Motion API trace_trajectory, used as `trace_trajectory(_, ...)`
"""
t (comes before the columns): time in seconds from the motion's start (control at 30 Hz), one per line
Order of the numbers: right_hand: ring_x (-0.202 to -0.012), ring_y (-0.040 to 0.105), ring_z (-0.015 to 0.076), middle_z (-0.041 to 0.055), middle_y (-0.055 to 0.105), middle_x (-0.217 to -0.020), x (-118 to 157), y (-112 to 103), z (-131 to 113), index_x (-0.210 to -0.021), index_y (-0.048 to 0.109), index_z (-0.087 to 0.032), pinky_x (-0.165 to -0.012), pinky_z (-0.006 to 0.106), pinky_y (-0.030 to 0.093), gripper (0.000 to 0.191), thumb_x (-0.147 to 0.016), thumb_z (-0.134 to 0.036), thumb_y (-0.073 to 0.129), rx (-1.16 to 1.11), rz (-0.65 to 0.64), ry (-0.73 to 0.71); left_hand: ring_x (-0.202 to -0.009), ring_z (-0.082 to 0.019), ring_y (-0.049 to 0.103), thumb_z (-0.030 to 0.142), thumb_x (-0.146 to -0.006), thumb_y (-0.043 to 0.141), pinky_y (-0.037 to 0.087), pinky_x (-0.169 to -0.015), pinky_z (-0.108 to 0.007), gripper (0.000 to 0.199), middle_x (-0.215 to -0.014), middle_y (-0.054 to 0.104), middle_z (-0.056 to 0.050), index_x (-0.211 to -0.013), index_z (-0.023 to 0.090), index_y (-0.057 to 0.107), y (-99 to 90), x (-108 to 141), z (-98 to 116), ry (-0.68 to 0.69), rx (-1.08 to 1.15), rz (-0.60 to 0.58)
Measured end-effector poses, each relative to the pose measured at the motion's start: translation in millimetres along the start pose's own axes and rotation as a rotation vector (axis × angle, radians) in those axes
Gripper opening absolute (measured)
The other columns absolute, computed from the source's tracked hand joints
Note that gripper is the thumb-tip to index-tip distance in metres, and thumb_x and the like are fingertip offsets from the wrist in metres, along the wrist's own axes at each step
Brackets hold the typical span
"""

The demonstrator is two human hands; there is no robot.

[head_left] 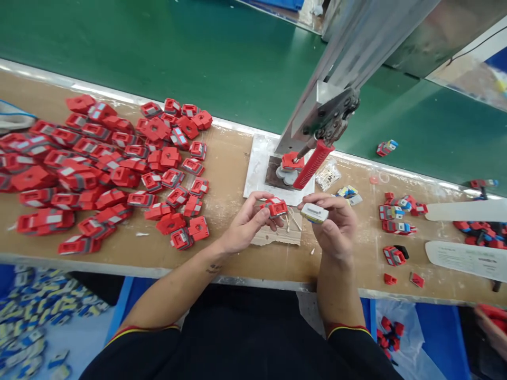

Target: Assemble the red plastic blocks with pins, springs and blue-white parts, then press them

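Note:
My left hand (253,221) grips a red plastic toy vehicle body (276,207) between thumb and fingers, its hollow side facing up. In my right hand (335,221) is a white plastic toy part (314,212) with a raised bar on top and a yellowish lower edge. The two pieces are apart, close to each other above a piece of cardboard (277,236) with cotton swabs (292,219) on it. Just beyond my hands stands a hand press (312,158) with a red handle; another red part (292,161) sits under it.
Many red vehicle bodies (95,163) lie heaped at left. Cotton swabs in a bag (328,176) and blue-white parts (348,194) lie right of the press. Assembled pieces (396,227) stand farther right. A green conveyor belt (158,58) runs behind. Blue-white parts fill a bin (79,332) below left. Another person's hand (492,327) shows at far right.

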State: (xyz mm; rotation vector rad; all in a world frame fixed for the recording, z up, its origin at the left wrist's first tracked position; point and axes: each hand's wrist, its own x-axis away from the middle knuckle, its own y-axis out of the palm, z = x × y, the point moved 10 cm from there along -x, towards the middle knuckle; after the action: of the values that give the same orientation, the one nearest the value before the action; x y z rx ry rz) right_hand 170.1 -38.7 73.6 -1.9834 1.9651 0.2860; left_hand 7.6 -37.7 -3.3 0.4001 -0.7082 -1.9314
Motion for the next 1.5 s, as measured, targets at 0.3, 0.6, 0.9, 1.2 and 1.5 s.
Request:
trace_trajectory(0.3,-0.083,0.082,0.0229,0.006,0.084,-0.098,18.0,1.6,10.3,-0.117,0.075,-0.029,-0.071,0.038,0.066,0.026,-0.108,-0.048,0.06,0.164,0.092,0.013,-0.088,-0.018,0.08,0.059,-0.093,0.082,0.065,-0.083,-0.033,0.054,-0.114,0.082,-0.009,-0.127,0.022,0.062,-13.2,3.2,9.1,0.117,-0.145,0.143)
trace_trajectory(0.6,-0.063,0.072,0.0143,0.0039,0.078,-0.09,17.1,6.6,-3.9,-0.102,0.072,-0.027,-0.054,0.027,0.06,0.022,-0.105,-0.048,0.067,0.203,0.201,-0.006,-0.103,-0.021,0.08,0.051,-0.092,0.086,0.064,-0.094,-0.036,0.045,-0.113,0.082,-0.009,-0.12,0.022,0.067,-15.8,10.1,13.9,0.216,-0.322,0.222)
trace_trajectory(0.9,-0.049,0.062,0.0074,-0.0006,0.069,-0.093,19.9,8.1,15.7,-0.094,0.063,-0.024,-0.039,0.022,0.055,0.029,-0.103,-0.052,0.068,0.021,0.204,0.181,-0.109,-0.022,0.08,0.042,-0.091,0.088,0.064,-0.099,-0.038,0.043,-0.124,0.078,-0.01,-0.12,0.023,0.064,-12.6,17.4,10.0,0.287,-0.428,0.226)
trace_trajectory(1.2,-0.051,0.059,0.0088,0.0003,0.07,-0.092,13.3,-18.6,-2.0,-0.094,0.068,-0.026,-0.041,0.024,0.052,0.024,-0.103,-0.047,0.069,0.101,0.275,0.045,-0.099,-0.02,0.078,0.046,-0.089,0.089,0.063,-0.088,-0.033,0.042,-0.11,0.079,-0.006,-0.117,0.026,0.064,-12.2,10.3,19.1,0.222,-0.327,0.2)
trace_trajectory(1.5,-0.059,0.059,0.0147,-0.0003,0.067,-0.077,45.8,-77.3,6.8,-0.087,0.066,-0.025,-0.057,0.03,0.045,0.015,-0.102,-0.028,0.065,0.889,-0.246,0.074,-0.097,-0.022,0.08,0.043,-0.075,0.099,0.065,-0.08,-0.028,0.062,-0.109,0.078,-0.006,-0.128,0.025,0.072,-31.0,6.0,29.2,0.187,-0.218,0.251)
